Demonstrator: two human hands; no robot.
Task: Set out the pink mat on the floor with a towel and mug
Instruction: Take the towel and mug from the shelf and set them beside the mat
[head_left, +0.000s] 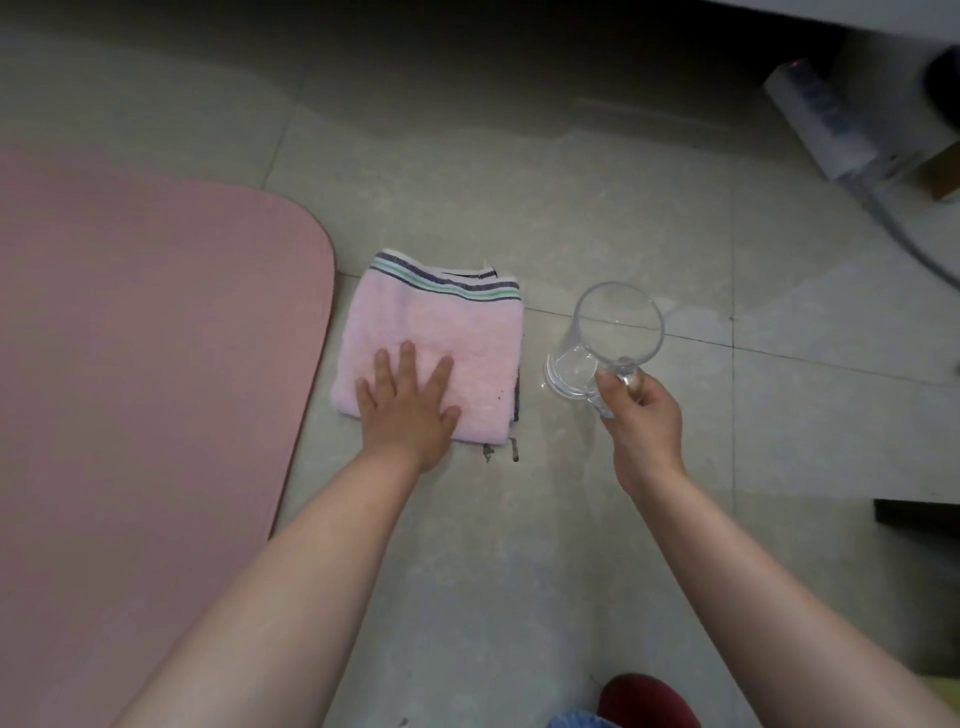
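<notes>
The pink mat (145, 364) lies flat on the tiled floor and fills the left side of the view. Just right of its rounded corner rests a folded pink towel (441, 322) with green and dark stripes along its far edge. My left hand (408, 402) lies flat on the towel's near part, fingers spread. To the right, a clear glass mug (602, 338) stands on the floor, tilted slightly. My right hand (641, 413) is closed around its handle.
A white power strip (826, 114) with a cable lies at the far right, beside a small cardboard box (935, 171). A dark furniture edge (917, 514) juts in at the right. A red shoe (647, 701) shows at the bottom.
</notes>
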